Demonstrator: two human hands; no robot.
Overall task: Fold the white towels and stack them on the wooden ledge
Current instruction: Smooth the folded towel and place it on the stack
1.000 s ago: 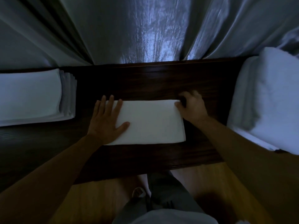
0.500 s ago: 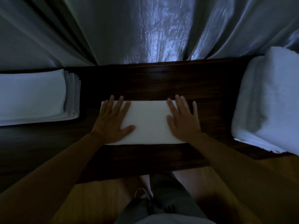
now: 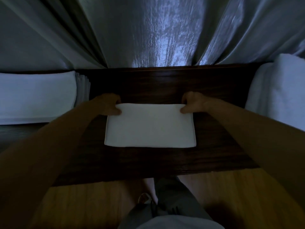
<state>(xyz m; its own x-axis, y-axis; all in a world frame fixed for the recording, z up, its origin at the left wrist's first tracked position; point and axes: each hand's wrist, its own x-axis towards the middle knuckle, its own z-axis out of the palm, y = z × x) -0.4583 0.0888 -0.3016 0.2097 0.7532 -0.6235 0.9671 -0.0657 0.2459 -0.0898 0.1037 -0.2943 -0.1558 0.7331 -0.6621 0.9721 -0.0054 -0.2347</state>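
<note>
The left hand (image 3: 108, 104) pinches the far left corner of the folded towel (image 3: 150, 127), thumb on top and the other fingers curled over the far edge; the right hand (image 3: 193, 103) pinches the far right corner the same way. Both grips sit at the towel's 12 o'clock edge, so the cloth lies from the fingers toward 6 o'clock, flat on the wooden ledge (image 3: 165, 85), with its long axis running 9 to 3 o'clock between the two hands. Neither hand is nearer; they hold it evenly. The finished stack (image 3: 36, 95) lies at 9 o'clock, near the left forearm and apart from the towel, its layered edges facing the work area. A bulkier heap of unfolded towels (image 3: 279, 93) sits at 3 o'clock. Curtains (image 3: 165, 33) hang at 12 o'clock behind the ledge. I judge the next move either brings the far edge toward 6 o'clock for another fold or carries the towel toward 9 o'clock onto the stack
</note>
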